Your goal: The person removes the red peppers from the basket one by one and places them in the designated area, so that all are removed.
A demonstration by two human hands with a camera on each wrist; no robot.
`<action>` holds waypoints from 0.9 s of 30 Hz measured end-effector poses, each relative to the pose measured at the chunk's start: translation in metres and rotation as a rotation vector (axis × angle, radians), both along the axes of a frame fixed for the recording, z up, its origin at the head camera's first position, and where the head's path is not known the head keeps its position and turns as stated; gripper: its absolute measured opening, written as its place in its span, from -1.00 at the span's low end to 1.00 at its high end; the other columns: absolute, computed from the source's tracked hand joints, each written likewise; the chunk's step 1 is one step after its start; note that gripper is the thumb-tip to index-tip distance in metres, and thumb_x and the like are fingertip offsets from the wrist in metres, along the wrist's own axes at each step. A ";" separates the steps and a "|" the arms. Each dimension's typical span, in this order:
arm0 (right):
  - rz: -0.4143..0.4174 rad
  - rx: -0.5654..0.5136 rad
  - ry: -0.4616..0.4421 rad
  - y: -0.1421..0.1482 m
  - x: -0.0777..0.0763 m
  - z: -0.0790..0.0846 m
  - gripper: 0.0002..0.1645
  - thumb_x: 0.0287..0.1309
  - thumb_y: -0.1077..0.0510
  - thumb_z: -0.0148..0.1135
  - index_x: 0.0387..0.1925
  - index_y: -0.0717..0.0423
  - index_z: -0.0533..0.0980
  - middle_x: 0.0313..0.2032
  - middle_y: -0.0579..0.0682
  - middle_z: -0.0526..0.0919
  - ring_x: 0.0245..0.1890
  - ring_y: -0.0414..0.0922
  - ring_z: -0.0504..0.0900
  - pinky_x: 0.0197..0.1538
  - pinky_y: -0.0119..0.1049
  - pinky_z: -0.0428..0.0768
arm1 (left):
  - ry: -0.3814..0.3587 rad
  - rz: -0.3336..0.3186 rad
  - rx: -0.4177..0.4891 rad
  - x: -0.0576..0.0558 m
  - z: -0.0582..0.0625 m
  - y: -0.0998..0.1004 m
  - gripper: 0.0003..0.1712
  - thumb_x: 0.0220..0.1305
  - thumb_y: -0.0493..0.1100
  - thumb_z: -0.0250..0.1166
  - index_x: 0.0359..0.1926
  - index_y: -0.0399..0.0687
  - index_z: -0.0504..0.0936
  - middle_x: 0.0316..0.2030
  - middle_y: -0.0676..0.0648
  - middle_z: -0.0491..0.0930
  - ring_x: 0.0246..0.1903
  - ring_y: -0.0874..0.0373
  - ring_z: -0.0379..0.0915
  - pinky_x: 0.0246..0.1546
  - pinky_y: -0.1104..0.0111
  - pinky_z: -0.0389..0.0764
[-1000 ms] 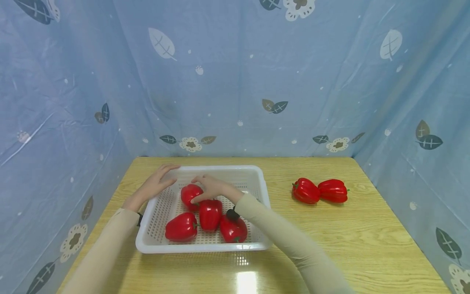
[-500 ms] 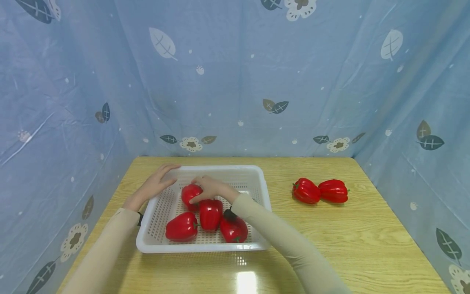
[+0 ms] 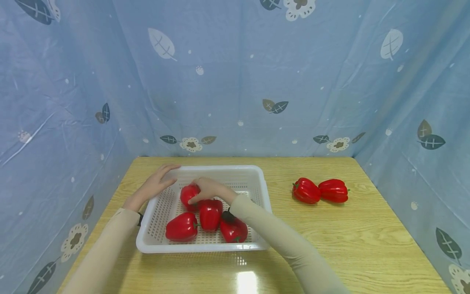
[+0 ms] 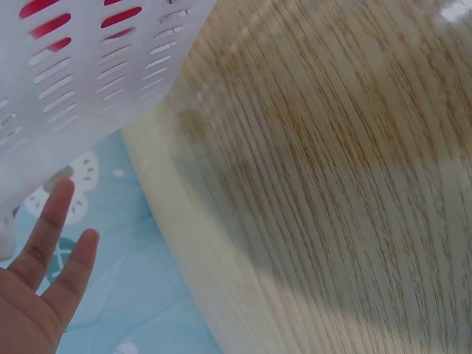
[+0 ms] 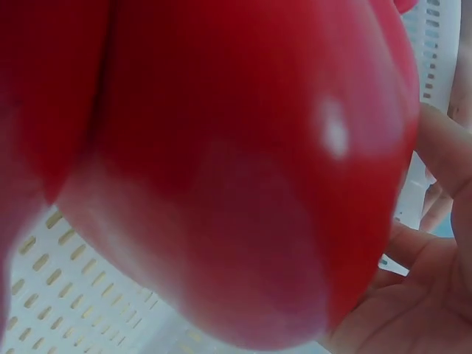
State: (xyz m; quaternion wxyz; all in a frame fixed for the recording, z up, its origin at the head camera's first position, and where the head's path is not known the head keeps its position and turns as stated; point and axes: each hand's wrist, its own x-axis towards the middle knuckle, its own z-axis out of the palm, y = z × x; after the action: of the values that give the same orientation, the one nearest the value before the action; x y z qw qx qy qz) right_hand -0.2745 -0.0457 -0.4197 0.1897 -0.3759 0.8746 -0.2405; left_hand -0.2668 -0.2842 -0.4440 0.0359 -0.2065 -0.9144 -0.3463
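A white slatted plastic basket holds several glossy red bell peppers. At its back left, my right hand grips one bell pepper, thumb in front and fingers largely hidden behind. Close beside that hand lies the middle bell pepper. A large red bell pepper fills the right wrist view, with the palm at its right. My left hand rests at the basket's back left corner, thumb toward the inside. In the left wrist view, two of its fingers extend straight outside the basket wall.
Two more bell peppers lie at the front of the basket, a left one and a right one. On the wooden table to the right, two bell peppers touch each other. A blue patterned curtain encloses the table.
My right hand has shifted slightly, its fingers drawing in farther behind the back-left bell pepper. The left hand and the basket have stayed in place.
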 end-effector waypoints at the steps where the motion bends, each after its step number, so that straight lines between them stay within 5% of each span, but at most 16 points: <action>1: -0.006 -0.010 -0.006 0.000 0.000 0.000 -0.29 -0.02 -0.06 0.37 0.14 0.16 0.42 -0.03 -0.01 0.60 -0.05 -0.17 0.55 -0.04 -0.40 0.54 | 0.000 -0.002 -0.001 0.000 0.000 0.000 -0.43 0.31 -0.03 0.12 0.32 0.05 0.27 0.30 -0.15 0.19 0.26 -0.17 0.11 0.15 -0.25 0.18; 11: -0.020 -0.057 -0.027 0.004 0.002 0.009 -0.33 -0.03 -0.02 0.39 0.11 0.17 0.45 -0.13 -0.03 0.63 -0.25 -0.26 0.56 -0.21 -0.49 0.54 | -0.009 0.006 -0.005 0.002 0.003 0.001 -0.42 0.32 -0.01 0.11 0.32 0.03 0.26 0.31 -0.18 0.17 0.27 -0.18 0.09 0.15 -0.26 0.17; 20: -0.003 -0.066 0.030 0.006 0.000 0.013 -0.28 -0.01 -0.06 0.36 0.17 0.16 0.41 0.02 0.01 0.59 -0.01 -0.16 0.55 -0.04 -0.43 0.54 | -0.009 0.013 -0.007 0.002 0.001 0.000 -0.42 0.31 -0.03 0.11 0.32 -0.02 0.26 0.31 -0.20 0.16 0.25 -0.22 0.11 0.11 -0.30 0.19; 27: 0.008 -0.103 0.032 0.012 0.003 0.019 -0.28 -0.04 -0.06 0.39 0.15 0.15 0.43 -0.01 0.00 0.61 -0.07 -0.19 0.57 -0.10 -0.48 0.54 | -0.009 0.016 -0.014 0.001 0.001 0.001 -0.43 0.31 -0.02 0.11 0.32 0.08 0.26 0.30 -0.17 0.18 0.24 -0.18 0.14 0.13 -0.27 0.21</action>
State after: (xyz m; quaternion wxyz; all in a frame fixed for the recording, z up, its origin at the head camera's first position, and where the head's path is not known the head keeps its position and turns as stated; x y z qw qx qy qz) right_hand -0.2715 -0.0335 -0.4006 0.1572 -0.3923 0.8625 -0.2786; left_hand -0.2655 -0.2834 -0.4432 0.0333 -0.1978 -0.9187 -0.3404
